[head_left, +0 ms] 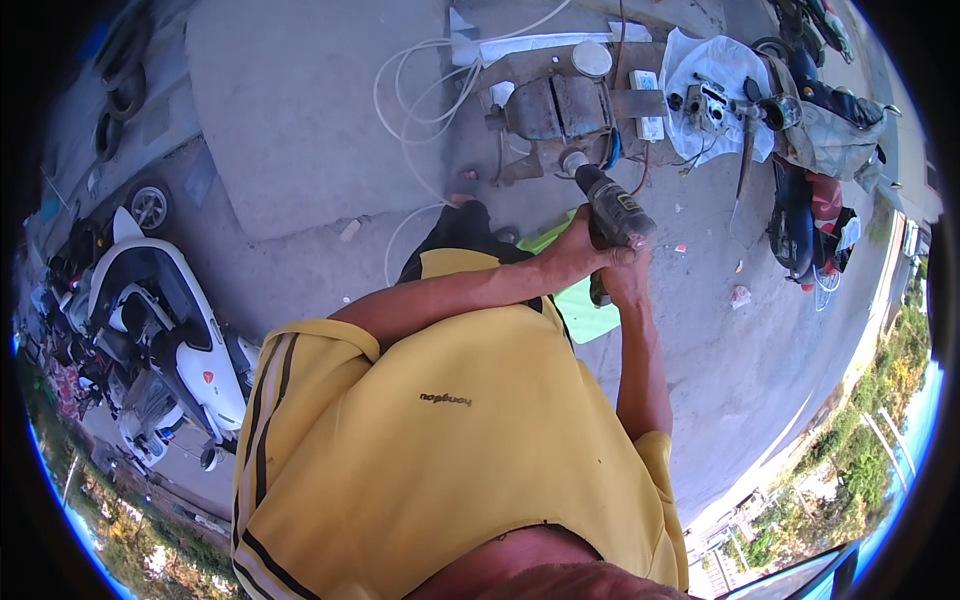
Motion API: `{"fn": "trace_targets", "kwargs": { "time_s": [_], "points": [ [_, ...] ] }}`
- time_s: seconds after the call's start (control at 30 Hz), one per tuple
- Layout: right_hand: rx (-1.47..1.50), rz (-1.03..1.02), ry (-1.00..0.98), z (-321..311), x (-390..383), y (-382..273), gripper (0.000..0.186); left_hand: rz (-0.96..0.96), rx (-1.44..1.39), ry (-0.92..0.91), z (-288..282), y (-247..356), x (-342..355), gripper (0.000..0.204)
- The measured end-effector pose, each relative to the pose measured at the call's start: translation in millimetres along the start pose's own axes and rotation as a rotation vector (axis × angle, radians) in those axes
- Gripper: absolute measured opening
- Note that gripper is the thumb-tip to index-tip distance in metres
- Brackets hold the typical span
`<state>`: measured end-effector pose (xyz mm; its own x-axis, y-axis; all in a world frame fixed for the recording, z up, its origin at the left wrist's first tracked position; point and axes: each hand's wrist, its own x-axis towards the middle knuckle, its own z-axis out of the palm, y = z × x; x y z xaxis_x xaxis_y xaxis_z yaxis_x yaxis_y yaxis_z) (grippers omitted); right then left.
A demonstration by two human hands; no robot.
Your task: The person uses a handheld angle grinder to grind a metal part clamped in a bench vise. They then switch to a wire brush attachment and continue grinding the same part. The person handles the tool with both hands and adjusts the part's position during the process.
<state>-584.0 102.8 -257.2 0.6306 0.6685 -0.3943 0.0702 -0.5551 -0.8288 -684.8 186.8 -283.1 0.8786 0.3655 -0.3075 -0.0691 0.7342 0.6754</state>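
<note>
Two bare hands meet on one cordless drill [622,212], which lies just beyond them, below the right part of a rusty metal vise [535,110]. The left hand [575,248] and the right hand [627,277] both clasp it at the rear and grip, the left slightly nearer the vise; the overlap hides most of the individual fingertips. The drill's long axis runs obliquely, from its rear beside the hands up and leftward to a round silvery piece [573,162] at its nose. This piece sits at the vise's near edge; whether the two touch cannot be told. The key relation is therefore one line: hands, drill body, nose, vise.

Right of the vise are a white power strip [647,106] and a grey metal engine part [708,106] on a white sheet [690,62]. A green sheet [590,318] shows beneath the forearms.
</note>
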Motion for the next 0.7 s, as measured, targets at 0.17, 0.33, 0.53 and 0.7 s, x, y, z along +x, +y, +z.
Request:
{"fn": "trace_targets", "kwargs": {
  "time_s": [0.17,0.33,0.53,0.7],
  "points": [
    [0.096,-0.071,-0.001,5.6,0.4,-2.4,0.031,-0.017,0.206,0.008,-7.2,0.2,2.0,0.104],
    [0.055,-0.07,0.002,3.2,2.2,-10.5,0.033,-0.003,0.21,0.038,-3.0,-0.9,5.4,0.103],
    [-0.028,-0.026,-0.037,-4.7,9.2,-11.9,0.036,-0.017,0.22,0.046,-1.5,8.7,8.1,0.106],
    [-0.019,-0.008,-0.04,-6.4,4.4,-34.5,0.037,-0.007,0.177,0.095,7.7,2.9,9.4,0.105]
  ]
}}
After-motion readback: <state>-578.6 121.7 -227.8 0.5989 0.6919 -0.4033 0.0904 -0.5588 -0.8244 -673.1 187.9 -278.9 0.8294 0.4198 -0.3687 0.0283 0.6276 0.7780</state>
